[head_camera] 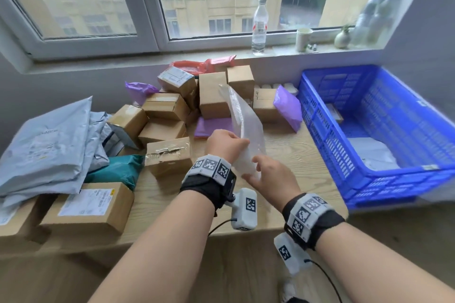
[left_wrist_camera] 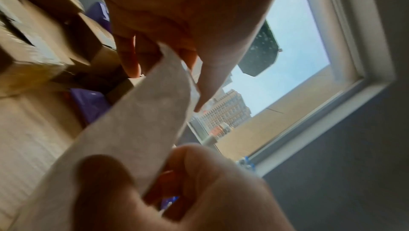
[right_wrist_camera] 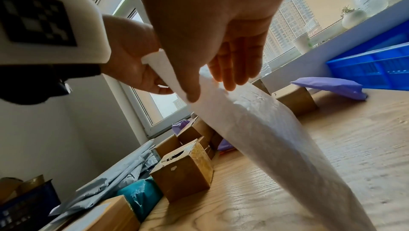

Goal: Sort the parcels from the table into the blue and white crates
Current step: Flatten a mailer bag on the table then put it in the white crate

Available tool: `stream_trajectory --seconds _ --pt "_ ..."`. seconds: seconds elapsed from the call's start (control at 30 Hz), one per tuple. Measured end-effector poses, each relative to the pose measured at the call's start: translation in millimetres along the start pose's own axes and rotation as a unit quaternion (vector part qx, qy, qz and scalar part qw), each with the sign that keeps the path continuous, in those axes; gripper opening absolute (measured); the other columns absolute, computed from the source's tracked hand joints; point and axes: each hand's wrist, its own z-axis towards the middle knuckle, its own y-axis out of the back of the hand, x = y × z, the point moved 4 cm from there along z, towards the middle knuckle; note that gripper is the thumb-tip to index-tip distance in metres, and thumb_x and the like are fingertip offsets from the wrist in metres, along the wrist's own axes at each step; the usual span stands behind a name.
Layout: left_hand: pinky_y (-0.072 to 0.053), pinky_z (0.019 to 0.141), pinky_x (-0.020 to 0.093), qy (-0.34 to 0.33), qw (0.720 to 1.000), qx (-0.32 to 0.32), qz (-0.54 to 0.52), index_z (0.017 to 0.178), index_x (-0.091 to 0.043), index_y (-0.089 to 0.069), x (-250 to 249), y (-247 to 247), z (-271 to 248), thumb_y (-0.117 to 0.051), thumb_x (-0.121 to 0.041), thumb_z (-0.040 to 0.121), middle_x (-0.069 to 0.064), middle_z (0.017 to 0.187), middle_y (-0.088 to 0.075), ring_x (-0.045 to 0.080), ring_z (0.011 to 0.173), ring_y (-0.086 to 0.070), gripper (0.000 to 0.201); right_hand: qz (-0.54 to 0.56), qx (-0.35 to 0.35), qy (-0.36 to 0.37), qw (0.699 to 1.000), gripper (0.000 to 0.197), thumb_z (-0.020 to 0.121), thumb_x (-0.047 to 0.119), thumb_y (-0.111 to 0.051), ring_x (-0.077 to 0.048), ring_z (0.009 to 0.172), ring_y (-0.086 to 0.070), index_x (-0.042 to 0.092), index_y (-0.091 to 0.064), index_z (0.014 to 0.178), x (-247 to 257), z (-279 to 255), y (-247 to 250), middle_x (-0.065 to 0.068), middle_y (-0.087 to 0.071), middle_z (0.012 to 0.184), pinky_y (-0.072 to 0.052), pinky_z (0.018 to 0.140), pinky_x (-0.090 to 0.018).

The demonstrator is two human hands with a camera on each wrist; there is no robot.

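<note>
Both hands are holding one translucent bubble mailer (head_camera: 242,128) upright above the desk (head_camera: 295,155), between the box pile and the blue crate (head_camera: 384,135). Left hand (head_camera: 225,144) is pinching the mailer's near edge, grip clenched on it. Right hand (head_camera: 269,179) is touching the lower part: thumb and fingers are lying nearly straight along the film, grip looking released rather than closed. Blue crate is sitting at the desk's right end, with a white poly bag (head_camera: 374,155) lying inside. Cardboard boxes (head_camera: 170,155), purple mailers (head_camera: 288,106), grey poly bags (head_camera: 49,142) and a teal bag (head_camera: 118,170) are sitting on the desk. White crate isn't showing in any view.
</note>
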Motion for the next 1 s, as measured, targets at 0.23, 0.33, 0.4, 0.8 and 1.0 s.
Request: stream_trajectory --seconds 0.23,0.33,0.4,0.8,1.0 --pt "-0.055 0.085 0.043 -0.046 0.994 0.052 -0.086 0.079 -0.01 -0.073 -16.4 -26.4 -7.4 -0.059 -0.03 0.093 0.004 0.071 -0.072 0.021 0.073 -0.066 0.029 0.146 -0.039 -0.071 0.986 0.018 0.093 0.016 -0.053 -0.026 0.08 -0.062 0.019 -0.07 0.098 -33.3 -5.7 19.9 -0.004 -0.071 0.087 -0.042 0.067 -0.034" --pt "-0.054 0.087 0.046 -0.006 0.996 0.025 -0.086 0.07 -0.015 -0.068 1.3 -36.3 -4.4 -0.055 -0.025 0.092 0.003 0.071 -0.069 0.024 0.073 -0.061 0.027 0.339 -0.05 -0.153 0.927 0.016 0.09 0.006 -0.057 -0.022 0.065 -0.061 0.015 -0.07 0.087 -60.7 -2.1 30.5 -0.006 -0.069 0.074 -0.052 0.062 -0.036" --pt "-0.054 0.087 0.044 0.031 0.997 0.017 -0.069 0.065 -0.02 -0.062 14.3 -45.6 -4.6 -0.054 -0.022 0.091 0.005 0.076 -0.07 0.025 0.077 -0.063 0.028 0.436 -0.055 -0.192 0.878 0.01 0.092 -0.002 -0.057 -0.023 0.058 -0.058 0.001 -0.067 0.094 -74.9 -1.6 35.9 -0.014 -0.064 0.073 -0.054 0.055 -0.03" --pt "-0.041 0.102 0.033 0.136 0.984 0.082 0.075 0.139 -0.019 -0.053 59.8 -135.4 -21.9 -0.052 -0.028 0.095 0.005 0.139 -0.056 0.027 0.125 -0.054 0.045 0.404 0.007 -0.226 0.886 0.073 0.072 0.027 -0.088 0.006 0.093 -0.06 0.027 -0.042 0.129 -170.7 -61.9 26.8 0.01 -0.06 0.111 -0.047 0.079 -0.012" --pt "-0.036 0.111 0.035 0.09 0.982 0.116 0.12 0.147 -0.02 -0.044 55.9 -163.9 -25.7 -0.047 -0.022 0.099 0.002 0.151 -0.045 0.025 0.137 -0.043 0.048 0.323 -0.05 -0.304 0.895 0.057 0.082 0.018 -0.071 -0.021 0.081 -0.066 0.02 -0.051 0.135 -226.4 -65.7 20.0 -0.006 -0.068 0.09 -0.055 0.088 -0.048"
